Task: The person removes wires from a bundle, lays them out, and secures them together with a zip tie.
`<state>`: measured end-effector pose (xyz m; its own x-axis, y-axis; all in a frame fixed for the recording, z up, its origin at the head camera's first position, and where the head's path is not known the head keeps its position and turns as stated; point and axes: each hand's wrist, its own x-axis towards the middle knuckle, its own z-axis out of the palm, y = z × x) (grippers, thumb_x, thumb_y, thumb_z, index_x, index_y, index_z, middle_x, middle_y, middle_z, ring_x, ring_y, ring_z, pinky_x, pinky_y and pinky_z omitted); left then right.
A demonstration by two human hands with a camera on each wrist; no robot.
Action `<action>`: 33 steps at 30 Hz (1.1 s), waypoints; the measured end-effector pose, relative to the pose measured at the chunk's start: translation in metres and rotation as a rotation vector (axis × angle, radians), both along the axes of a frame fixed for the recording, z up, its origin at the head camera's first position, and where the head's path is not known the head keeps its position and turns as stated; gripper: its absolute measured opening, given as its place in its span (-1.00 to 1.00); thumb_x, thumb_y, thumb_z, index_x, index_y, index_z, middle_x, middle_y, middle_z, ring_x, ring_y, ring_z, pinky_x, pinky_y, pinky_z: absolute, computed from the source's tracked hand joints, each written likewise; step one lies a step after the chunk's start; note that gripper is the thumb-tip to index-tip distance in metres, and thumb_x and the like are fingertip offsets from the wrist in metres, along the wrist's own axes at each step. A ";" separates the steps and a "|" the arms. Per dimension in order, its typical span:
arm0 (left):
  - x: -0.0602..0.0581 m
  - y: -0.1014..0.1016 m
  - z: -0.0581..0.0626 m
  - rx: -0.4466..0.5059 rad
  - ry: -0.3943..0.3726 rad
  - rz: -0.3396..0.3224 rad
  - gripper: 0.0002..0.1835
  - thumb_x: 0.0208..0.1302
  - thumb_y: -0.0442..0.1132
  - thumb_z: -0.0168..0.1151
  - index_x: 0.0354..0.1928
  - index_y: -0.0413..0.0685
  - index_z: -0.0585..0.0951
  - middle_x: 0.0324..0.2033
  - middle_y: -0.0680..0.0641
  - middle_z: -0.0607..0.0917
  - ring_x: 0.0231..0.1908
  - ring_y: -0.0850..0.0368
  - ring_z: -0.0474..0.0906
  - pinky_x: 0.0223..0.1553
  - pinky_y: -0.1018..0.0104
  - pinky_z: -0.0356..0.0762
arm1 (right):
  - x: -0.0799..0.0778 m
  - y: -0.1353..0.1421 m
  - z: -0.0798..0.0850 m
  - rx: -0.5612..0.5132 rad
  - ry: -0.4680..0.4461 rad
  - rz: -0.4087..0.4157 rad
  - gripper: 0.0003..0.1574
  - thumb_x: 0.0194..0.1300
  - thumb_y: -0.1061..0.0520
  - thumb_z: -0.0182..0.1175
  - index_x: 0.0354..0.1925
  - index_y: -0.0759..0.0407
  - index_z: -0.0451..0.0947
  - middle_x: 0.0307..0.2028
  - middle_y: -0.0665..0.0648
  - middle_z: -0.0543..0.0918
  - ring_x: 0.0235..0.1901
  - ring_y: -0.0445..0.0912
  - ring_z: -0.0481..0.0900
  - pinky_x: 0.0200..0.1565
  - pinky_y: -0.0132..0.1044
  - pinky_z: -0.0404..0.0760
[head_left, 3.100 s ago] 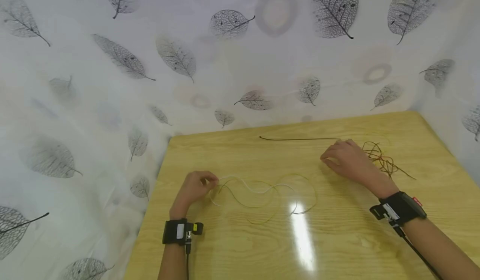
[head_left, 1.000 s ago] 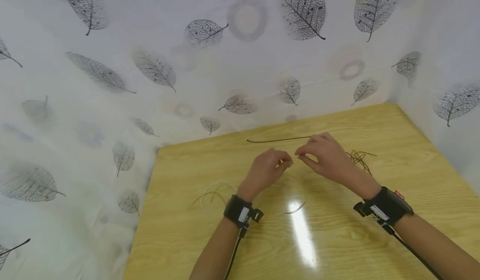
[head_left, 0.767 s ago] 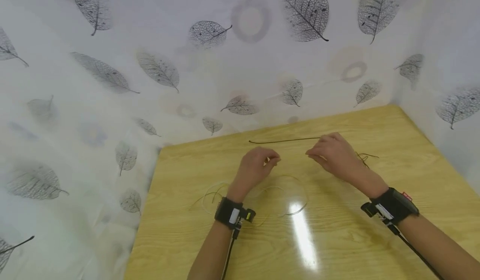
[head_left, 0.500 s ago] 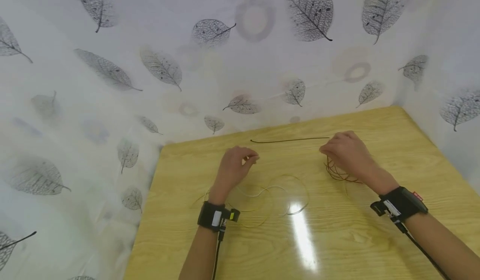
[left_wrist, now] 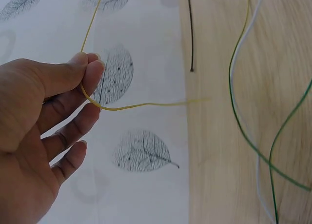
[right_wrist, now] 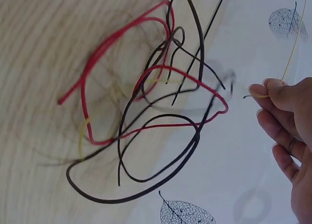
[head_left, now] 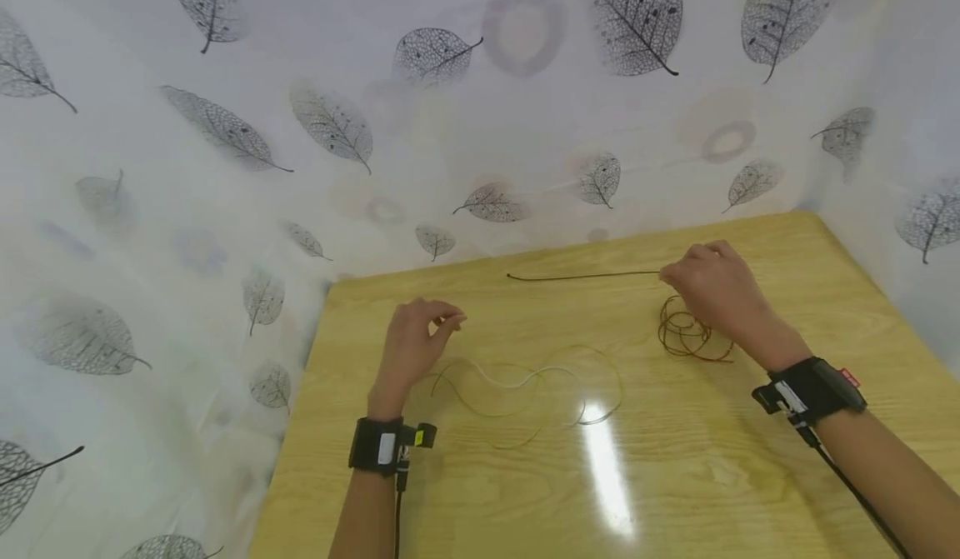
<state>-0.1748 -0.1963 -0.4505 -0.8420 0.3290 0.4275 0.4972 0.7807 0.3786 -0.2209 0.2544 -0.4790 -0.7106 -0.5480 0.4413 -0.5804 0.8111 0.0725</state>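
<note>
A thin yellow wire (left_wrist: 141,105) is pinched between the thumb and fingers of my left hand (head_left: 415,338), over the table's left part; its loose end sticks out sideways. At the right, the thumb and forefinger of my right hand (head_left: 716,288) pinch a thin yellow wire (right_wrist: 294,41) near its tip. From there it runs in a straight line out of the right wrist view. Below this hand is a loose tangle of red wire (right_wrist: 84,97) and black wire (right_wrist: 97,200), with some yellow strands among it.
A straight black wire (head_left: 570,277) lies along the back of the wooden table (head_left: 495,501). Between my hands lie a wavy white wire (head_left: 510,386) and curved green wires (left_wrist: 239,129). A leaf-patterned covering (head_left: 525,126) rises behind the table.
A second ago my hands were close together; now they are wide apart, left hand leftward, right hand rightward. The red and black tangle has shifted and spread into loops beneath my right hand.
</note>
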 end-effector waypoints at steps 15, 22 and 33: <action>0.022 -0.073 -0.009 -0.002 -0.138 0.181 -0.85 0.28 -0.13 0.32 -0.23 0.00 0.78 -0.50 0.10 0.76 -0.49 0.16 0.57 -0.56 0.26 0.41 | 0.005 0.008 0.005 -0.068 0.067 0.052 -0.75 0.06 0.17 0.37 -0.21 0.14 0.74 -0.35 0.14 0.78 -0.26 0.10 0.60 -0.07 0.07 0.47; 0.033 -0.104 -0.010 -0.009 -0.102 0.270 -0.87 0.27 -0.16 0.33 -0.25 -0.01 0.78 -0.52 0.07 0.77 -0.54 0.12 0.57 -0.56 0.26 0.41 | 0.004 -0.005 0.007 -0.098 0.061 0.072 -0.75 0.04 0.17 0.39 -0.23 0.18 0.75 -0.35 0.17 0.77 -0.26 0.10 0.59 -0.09 0.06 0.48; 0.044 -0.131 -0.017 0.001 -0.235 0.374 -0.77 0.30 -0.03 0.28 -0.19 0.02 0.77 -0.50 0.08 0.77 -0.48 0.14 0.61 -0.49 0.22 0.51 | 0.009 -0.015 0.008 -0.115 0.064 0.089 -0.77 0.04 0.14 0.38 -0.25 0.13 0.76 -0.45 0.15 0.77 -0.34 0.10 0.61 -0.11 0.05 0.50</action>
<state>-0.1311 -0.3273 -0.4680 -0.9774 -0.0172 0.2105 0.0809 0.8901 0.4485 -0.2121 0.2393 -0.4708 -0.6299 -0.5505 0.5480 -0.6473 0.7619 0.0213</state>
